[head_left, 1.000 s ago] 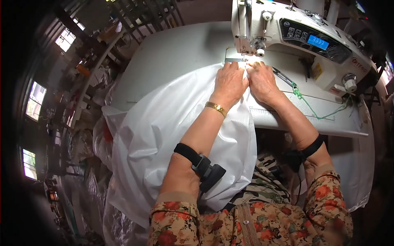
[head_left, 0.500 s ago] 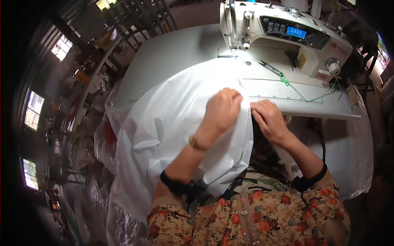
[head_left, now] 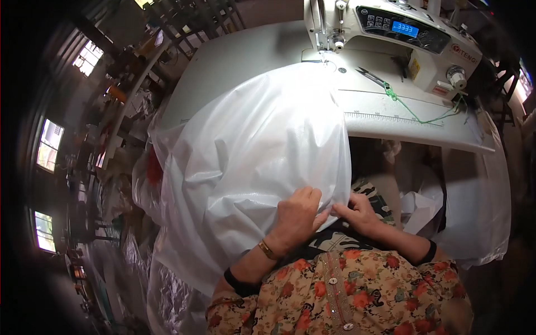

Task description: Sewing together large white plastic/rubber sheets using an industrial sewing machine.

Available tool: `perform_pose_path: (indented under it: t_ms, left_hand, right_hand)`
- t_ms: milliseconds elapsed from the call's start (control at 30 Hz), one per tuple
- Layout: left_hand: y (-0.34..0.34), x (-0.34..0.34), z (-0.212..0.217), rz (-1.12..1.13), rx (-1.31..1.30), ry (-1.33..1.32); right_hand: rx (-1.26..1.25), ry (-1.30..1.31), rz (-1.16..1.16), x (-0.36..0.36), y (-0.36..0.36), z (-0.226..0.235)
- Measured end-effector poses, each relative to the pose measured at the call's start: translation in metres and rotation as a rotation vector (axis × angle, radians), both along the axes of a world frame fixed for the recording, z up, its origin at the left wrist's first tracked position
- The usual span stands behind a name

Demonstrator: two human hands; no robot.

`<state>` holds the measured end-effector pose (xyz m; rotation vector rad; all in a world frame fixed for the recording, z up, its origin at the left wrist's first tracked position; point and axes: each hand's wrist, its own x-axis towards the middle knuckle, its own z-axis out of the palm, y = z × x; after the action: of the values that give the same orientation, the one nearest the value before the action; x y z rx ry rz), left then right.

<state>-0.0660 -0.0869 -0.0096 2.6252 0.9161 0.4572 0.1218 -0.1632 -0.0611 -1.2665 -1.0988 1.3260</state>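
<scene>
A large sheet of thin, shiny white fabric (head_left: 251,145) runs from under the needle area of the sewing machine (head_left: 391,33) down over the table's front edge to my lap. Near my waist, my left hand (head_left: 301,215) is closed on the fabric's right edge, fingers bent over it. Just to its right, my right hand (head_left: 357,213) pinches the same edge between thumb and fingers. Some fingertips are hidden in the folds. The fabric's far end lies by the lit presser foot (head_left: 325,58).
Thread snips (head_left: 371,77) tied with green cord (head_left: 413,114) lie on the white sewing table (head_left: 379,103), behind a printed ruler strip. More white material (head_left: 477,195) hangs at the right. Clear crumpled sheeting (head_left: 173,285) lies at lower left, and a chair (head_left: 195,22) stands beyond the table.
Both hands have moved down along the fabric's right edge, from beside the table front to near my waist. The view has shifted slightly, and the fabric's far end remains at the machine.
</scene>
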Motion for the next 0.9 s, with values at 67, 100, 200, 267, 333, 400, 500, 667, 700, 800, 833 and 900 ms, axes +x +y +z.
perform_pose_path:
  t_ms: [67, 100, 200, 267, 333, 400, 500, 667, 700, 800, 833, 900]
  left_hand:
    - [0.002, -0.008, -0.002, 0.031, -0.051, 0.069]
    - [0.005, -0.013, -0.003, 0.052, -0.052, 0.048]
    - [0.007, -0.028, -0.006, 0.077, -0.062, 0.074]
    - [0.008, -0.033, -0.007, 0.104, -0.069, 0.056]
    - [0.006, -0.038, -0.006, 0.146, -0.159, 0.011]
    - [0.006, -0.042, -0.003, 0.165, -0.232, -0.026]
    - [0.009, -0.046, 0.002, 0.188, -0.44, -0.068]
    - [0.011, -0.052, -0.001, 0.158, -0.633, -0.321]
    - [0.012, -0.051, -0.004, 0.14, -0.712, -0.44]
    - [0.017, -0.05, -0.008, 0.144, -0.8, -0.56]
    - [0.019, -0.049, -0.007, 0.162, -0.82, -0.56]
    - [0.026, -0.043, -0.007, 0.162, -0.781, -0.576]
  right_hand:
    - [0.131, -0.159, 0.026, 0.011, -0.006, 0.001]
    - [0.101, -0.164, 0.025, 0.016, -0.008, 0.0]
    - [-0.278, -0.221, -0.061, 0.038, -0.005, -0.001]
    - [-0.197, -0.496, -0.114, 0.049, -0.002, 0.002]
    - [-0.121, -0.745, -0.129, 0.052, 0.0, 0.012]
    - [0.233, -0.802, -0.378, 0.045, 0.004, 0.026]
    - [0.345, -0.604, -0.199, 0.029, 0.014, 0.048]
    - [0.259, -0.14, 0.128, -0.029, 0.035, 0.035]
    - [0.152, 0.0, 0.213, -0.036, 0.035, 0.029]
    - [0.022, 0.146, 0.341, -0.043, 0.035, 0.018]
    - [0.019, 0.138, 0.367, -0.044, 0.035, 0.017]
    - [-0.004, 0.177, 0.372, -0.047, 0.034, 0.018]
